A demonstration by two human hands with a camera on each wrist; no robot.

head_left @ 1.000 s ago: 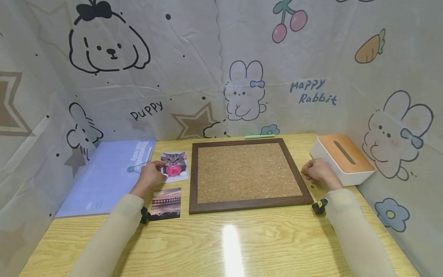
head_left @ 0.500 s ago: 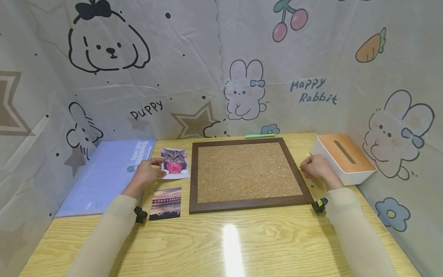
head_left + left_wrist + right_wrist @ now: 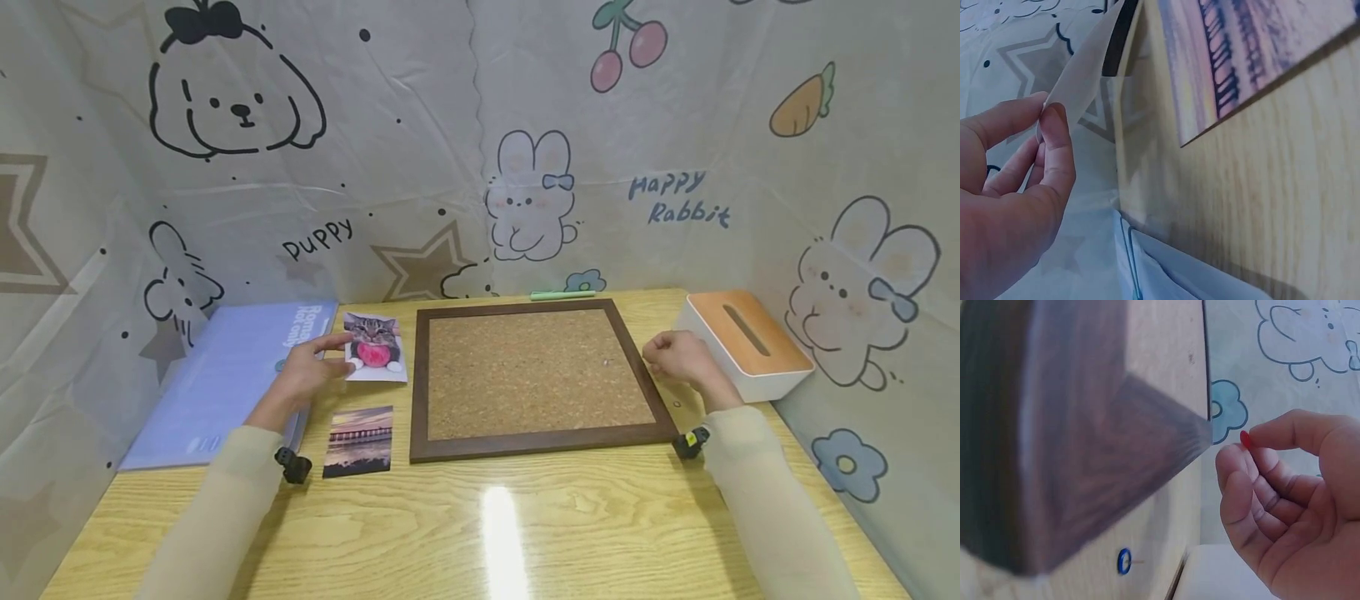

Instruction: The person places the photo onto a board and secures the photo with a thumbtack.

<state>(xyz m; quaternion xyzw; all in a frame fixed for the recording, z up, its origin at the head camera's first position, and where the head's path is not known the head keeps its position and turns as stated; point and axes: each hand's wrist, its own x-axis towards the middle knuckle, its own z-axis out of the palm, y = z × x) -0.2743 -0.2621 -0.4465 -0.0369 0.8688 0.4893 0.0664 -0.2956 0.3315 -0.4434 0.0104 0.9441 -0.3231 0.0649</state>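
Observation:
My left hand (image 3: 296, 375) pinches the left edge of a cat photo (image 3: 375, 350), lifted off the table beside the corkboard (image 3: 536, 371). Its pale back (image 3: 1088, 65) shows in the left wrist view, tilted and slightly bowed between thumb and fingers. Just below lies a sunset pier photo (image 3: 358, 442). By the board's right edge, my right hand (image 3: 682, 362) pinches a tiny red thumbtack (image 3: 1245, 439); only its red head shows, the pin is hidden. A blue thumbtack (image 3: 1124, 561) lies on its side on the table near the frame.
A lilac folder (image 3: 217, 392) with an elastic tie lies at the left. A white tissue box (image 3: 720, 354) with an orange lid stands at the right. Behind the board lies a green pen (image 3: 562, 295). Printed curtains (image 3: 420, 125) enclose the table (image 3: 450, 533).
My left hand has raised the cat photo off the table and drawn back slightly left with it. My right hand has edged left and up, closer to the board's frame.

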